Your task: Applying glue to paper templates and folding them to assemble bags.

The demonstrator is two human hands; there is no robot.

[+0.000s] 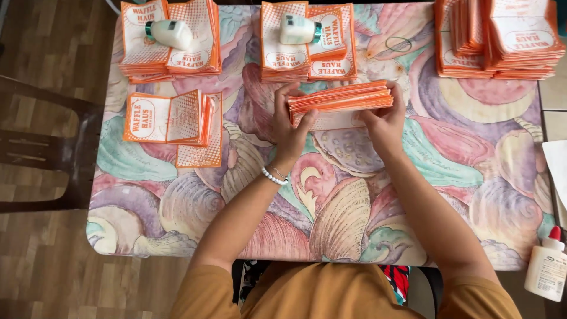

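Observation:
Both hands hold a thick bundle of orange-and-white paper sleeves, stood on edge on the shell-patterned tablecloth. My left hand grips the bundle's left end, a bead bracelet on that wrist. My right hand grips the right end. A flat white sheet lies under the bundle.
Stacks of the same sleeves lie at the far left, far middle and far right, two weighted by small white bottles. A looser pile sits left. A glue bottle stands at the near right. A dark chair stands left.

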